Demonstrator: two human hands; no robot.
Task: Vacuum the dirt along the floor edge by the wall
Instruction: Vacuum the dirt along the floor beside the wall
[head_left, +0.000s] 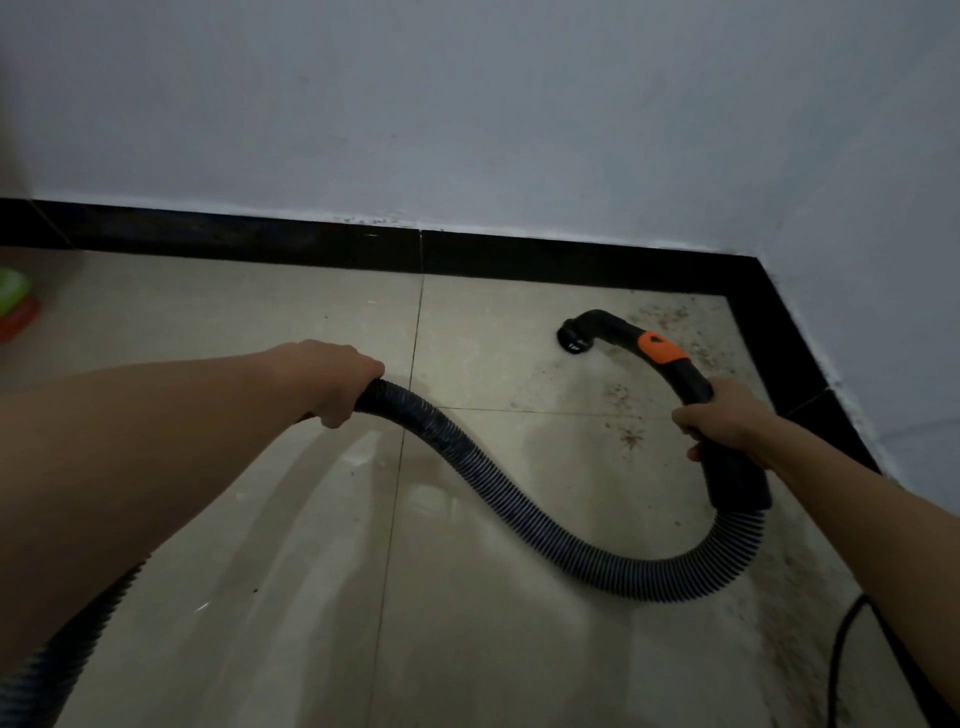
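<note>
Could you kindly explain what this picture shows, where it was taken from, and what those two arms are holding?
The camera sits on a person's head, looking down at their own bare arms. The left hand grips the ribbed vacuum hose; the right hand grips its curved black handle, whose open end faces the tiled floor. Brown dirt lies scattered towards the corner, along the black skirting under the white wall. A black cable lies at lower right.

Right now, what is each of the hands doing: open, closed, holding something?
Left hand: closed, gripping the ribbed vacuum hose.
Right hand: closed, gripping the black handle tube behind the nozzle.
</note>
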